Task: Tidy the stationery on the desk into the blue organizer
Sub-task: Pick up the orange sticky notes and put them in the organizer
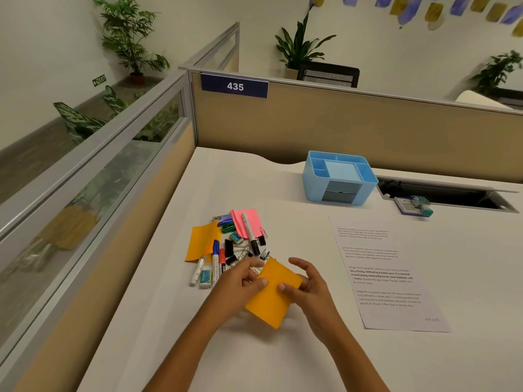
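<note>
Both hands hold one orange sticky-note pad [273,295] just above the desk, near the front. My left hand [240,284] pinches its left edge and my right hand [307,287] pinches its right edge. Behind them lies a pile of stationery: a second orange note pad [199,241], a pink note pad [253,222], a white marker with a black cap [250,234], blue and red markers [216,260], black binder clips [229,250], paper clips [243,251] and small erasers [206,278]. The blue organizer [339,178] stands at the back of the desk, its compartments looking empty.
A printed sheet of paper [385,273] lies to the right of my hands. A stamp and a small booklet [414,206] sit by an open cable slot [447,195] at the back right. Beige partition walls [339,128] close the desk at the back and left.
</note>
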